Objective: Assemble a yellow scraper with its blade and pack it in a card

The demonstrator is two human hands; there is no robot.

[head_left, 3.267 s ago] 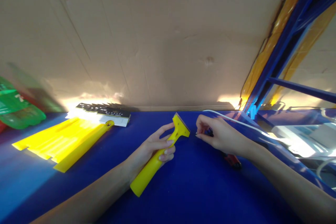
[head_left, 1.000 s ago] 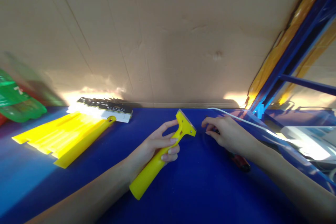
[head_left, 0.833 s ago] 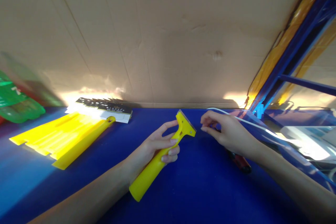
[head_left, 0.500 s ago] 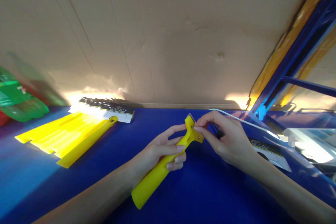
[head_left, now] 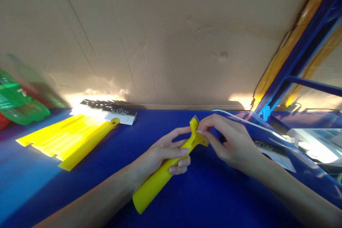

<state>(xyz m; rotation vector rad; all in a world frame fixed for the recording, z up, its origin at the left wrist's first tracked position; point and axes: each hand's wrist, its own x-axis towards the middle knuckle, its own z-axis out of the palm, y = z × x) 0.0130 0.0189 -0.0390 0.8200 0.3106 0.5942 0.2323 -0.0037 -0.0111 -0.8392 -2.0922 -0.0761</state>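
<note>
Yellow scraper (head_left: 165, 171), mid-scene, held slantwise in the left hand (head_left: 157, 156). Thick handle (head_left: 149, 189) points near left; flared head (head_left: 198, 139), far right, shows one screw (head_left: 204, 141). Right hand (head_left: 231, 141) touches the head.

One left hand (head_left: 161, 151), one right hand (head_left: 233, 140), one scraper (head_left: 156, 183), one green bottle (head_left: 22, 103), several overlapping yellow handles (head_left: 88, 145)

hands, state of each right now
Left hand: closed, holding the scraper.
Right hand: pinched closed at the scraper's head; what it holds, if anything, cannot be told.
</note>
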